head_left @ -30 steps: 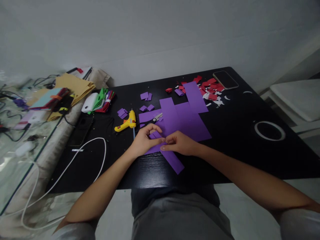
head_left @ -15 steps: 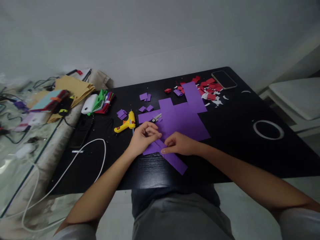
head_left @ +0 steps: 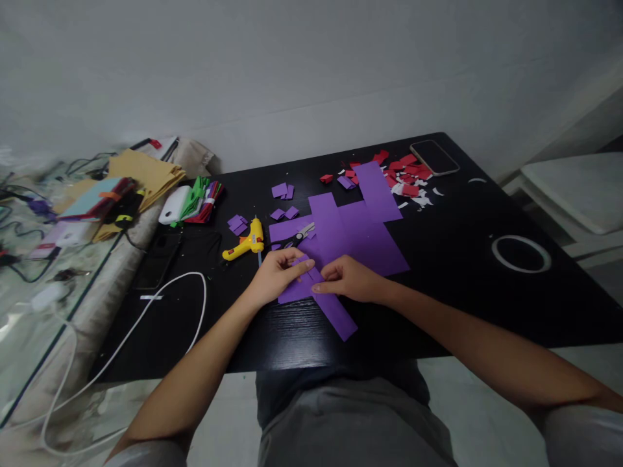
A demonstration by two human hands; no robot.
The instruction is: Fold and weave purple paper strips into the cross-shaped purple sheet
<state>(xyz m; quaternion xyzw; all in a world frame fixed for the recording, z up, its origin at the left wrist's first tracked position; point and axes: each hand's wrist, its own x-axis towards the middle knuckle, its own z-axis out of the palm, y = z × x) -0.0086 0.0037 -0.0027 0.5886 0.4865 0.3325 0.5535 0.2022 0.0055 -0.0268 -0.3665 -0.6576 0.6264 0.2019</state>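
Head camera: both forearms reach in from the near side, elbows spread wide, hands close together over the near middle of a black table (head_left: 467, 305). The left hand (head_left: 272, 277) has its fingers curled, pinching the far part of a purple paper strip (head_left: 335, 312); the right hand (head_left: 353, 280), fingers bent, grips the same strip midway, its loose end slanting near-right. Purple sheets (head_left: 363, 241) lie beyond. A grey wall (head_left: 311, 71) rises on the far side; a white seat (head_left: 579, 191) stands right.
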